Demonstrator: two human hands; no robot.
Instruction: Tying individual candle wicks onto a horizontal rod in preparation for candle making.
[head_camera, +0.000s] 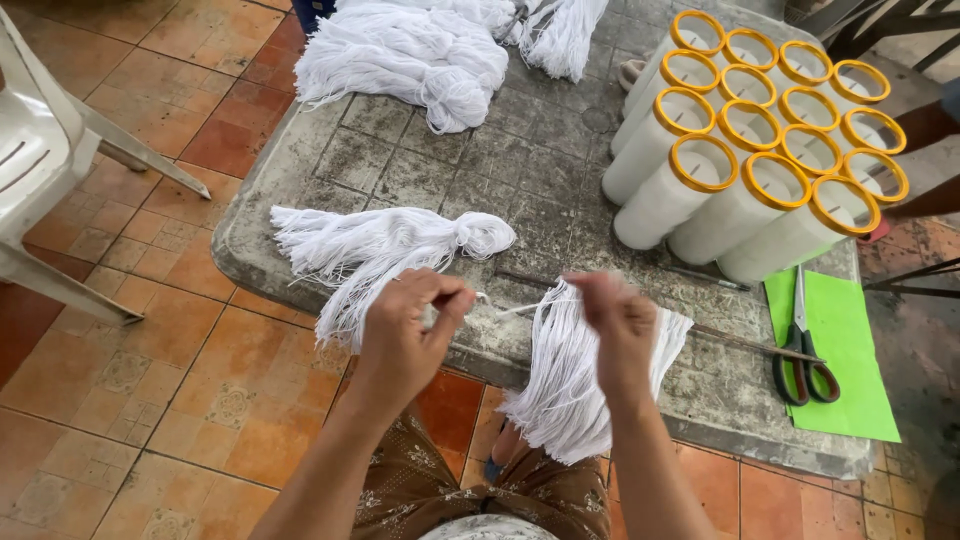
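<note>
My left hand (410, 325) and my right hand (622, 318) pinch the two ends of a thin white thread (500, 307) stretched between them over the near edge of a stone table (520, 170). Under my right hand a bundle of white threads (570, 385) hangs down over the table's edge. A knotted white thread bundle (385, 245) lies on the table just beyond my left hand.
Several white tubes with yellow rims (745, 150) stand at the table's far right. Scissors (800, 350) lie on a green sheet (840, 350) at the right. A heap of white thread bundles (410, 55) sits at the far side. A white plastic chair (40, 160) stands left.
</note>
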